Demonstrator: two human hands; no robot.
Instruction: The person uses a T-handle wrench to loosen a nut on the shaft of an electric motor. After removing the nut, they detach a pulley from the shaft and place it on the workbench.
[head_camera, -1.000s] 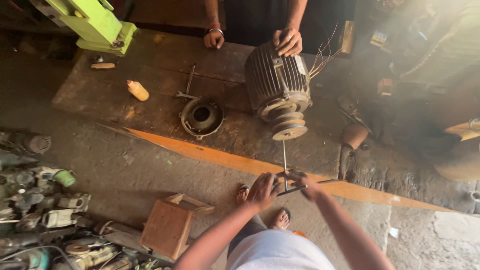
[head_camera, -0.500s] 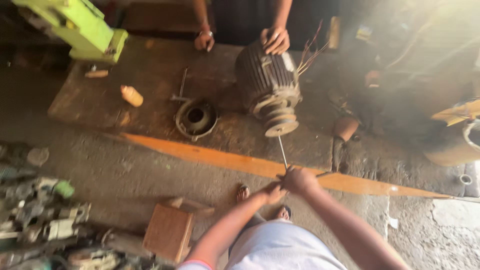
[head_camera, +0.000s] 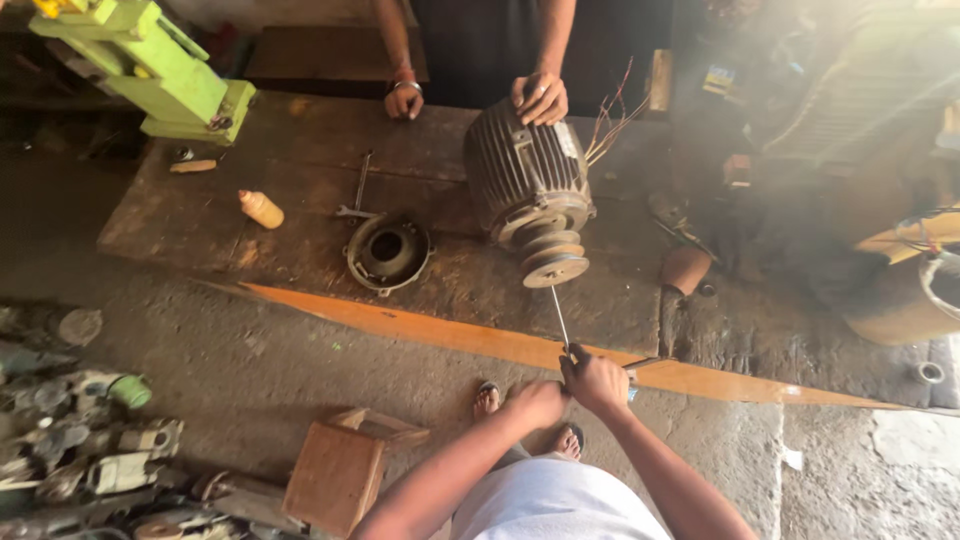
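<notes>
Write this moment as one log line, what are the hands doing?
left hand: grips rod end | right hand: grips thin rod | rod tip: at motor pulley

A worn, dark wooden workbench (head_camera: 300, 215) carries the load. A ribbed grey electric motor (head_camera: 525, 180) with a stepped pulley (head_camera: 550, 258) lies near the middle, the pulley facing the near edge. Left of it a round motor end cover (head_camera: 387, 252) lies flat, a spanner (head_camera: 360, 190) just behind it. Further left lies a small orange bottle (head_camera: 261, 209). A green machine (head_camera: 150, 70) stands on the far left corner.
</notes>
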